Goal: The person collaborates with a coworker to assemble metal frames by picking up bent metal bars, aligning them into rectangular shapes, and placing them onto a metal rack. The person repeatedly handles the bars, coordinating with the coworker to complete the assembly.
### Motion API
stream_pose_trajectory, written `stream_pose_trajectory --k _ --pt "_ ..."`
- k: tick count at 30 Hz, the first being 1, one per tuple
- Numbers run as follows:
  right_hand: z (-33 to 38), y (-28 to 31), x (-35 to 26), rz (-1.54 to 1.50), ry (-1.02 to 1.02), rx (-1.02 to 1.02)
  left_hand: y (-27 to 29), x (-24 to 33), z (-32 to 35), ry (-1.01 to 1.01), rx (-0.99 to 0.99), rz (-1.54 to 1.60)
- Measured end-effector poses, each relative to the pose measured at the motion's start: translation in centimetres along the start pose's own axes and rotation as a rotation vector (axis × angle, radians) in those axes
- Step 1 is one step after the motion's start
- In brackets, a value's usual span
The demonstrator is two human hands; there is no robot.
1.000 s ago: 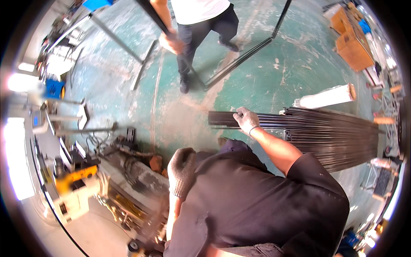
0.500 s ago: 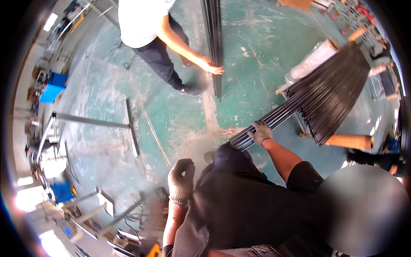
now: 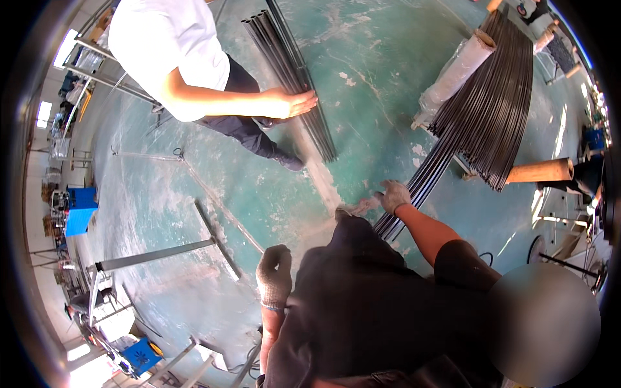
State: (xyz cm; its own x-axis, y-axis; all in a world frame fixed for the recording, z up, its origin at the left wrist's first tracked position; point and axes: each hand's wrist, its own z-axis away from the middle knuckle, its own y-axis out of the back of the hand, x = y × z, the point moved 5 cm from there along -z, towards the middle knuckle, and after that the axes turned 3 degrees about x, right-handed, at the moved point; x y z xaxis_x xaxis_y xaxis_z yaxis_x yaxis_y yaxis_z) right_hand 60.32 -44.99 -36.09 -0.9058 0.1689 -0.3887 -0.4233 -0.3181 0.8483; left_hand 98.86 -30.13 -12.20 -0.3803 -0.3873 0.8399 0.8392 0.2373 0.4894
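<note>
My right hand (image 3: 393, 196), in a pale work glove, is at the left edge of a run of dark metal tubes (image 3: 427, 178). Its fingers are stretched out and apart; whether the palm touches the tubes I cannot tell. These tubes slant from a large stack (image 3: 495, 110) down toward my legs. In a knitted glove, my left hand (image 3: 274, 278) hangs beside my dark clothing, fingers curled into a loop with nothing visible inside. Ahead on the left, a person in a white top (image 3: 162, 52) has a hand (image 3: 289, 103) on another bundle of dark tubes (image 3: 262, 35).
A plastic-wrapped roll (image 3: 456, 74) lies against the stack's left side, and a brown cardboard tube (image 3: 540, 171) sticks out at its near end. To the left, a metal frame (image 3: 155, 255) rests on the worn green floor (image 3: 226, 187). Farther left is a blue box (image 3: 81, 204).
My right hand has come off the top of the tubes to their left edge, fingers spreading. The other person's bundle has tilted, its far ends now in view. My view has turned.
</note>
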Motion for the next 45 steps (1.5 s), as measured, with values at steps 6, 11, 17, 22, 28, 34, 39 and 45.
stream_pose_trajectory --k 6,11,17,22,28,34,39,45 --pt "-5.4 4.3 -5.9 -0.216 0.067 0.127 0.2 -2.4 -6.1 0.044 -0.096 0.105" --pt "-6.9 6.4 -5.2 -0.240 -0.030 0.154 -0.8 -3.0 -11.7 -0.081 -0.152 -0.105" --pt "-9.5 5.9 0.3 -0.156 -0.228 -0.075 -2.2 -3.2 -17.0 0.022 -0.187 -0.159" --pt "-19.6 8.3 3.7 -0.178 -0.193 -0.118 -6.1 -5.4 -20.3 0.152 -0.072 -0.128" --pt "-34.2 17.7 4.3 -0.172 -0.106 -0.182 -16.8 -8.8 -21.7 0.499 -0.012 -0.479" --pt "-46.3 25.4 1.9 -0.248 0.059 -0.131 -25.3 2.8 -24.3 0.615 0.059 -0.141" --pt "-61.7 26.2 -1.0 -0.097 0.510 0.084 -30.3 2.8 -29.0 0.677 0.069 -0.255" --pt "-73.9 38.3 -13.2 -0.286 0.514 0.048 -42.8 -8.2 -29.2 0.843 0.057 -0.269"
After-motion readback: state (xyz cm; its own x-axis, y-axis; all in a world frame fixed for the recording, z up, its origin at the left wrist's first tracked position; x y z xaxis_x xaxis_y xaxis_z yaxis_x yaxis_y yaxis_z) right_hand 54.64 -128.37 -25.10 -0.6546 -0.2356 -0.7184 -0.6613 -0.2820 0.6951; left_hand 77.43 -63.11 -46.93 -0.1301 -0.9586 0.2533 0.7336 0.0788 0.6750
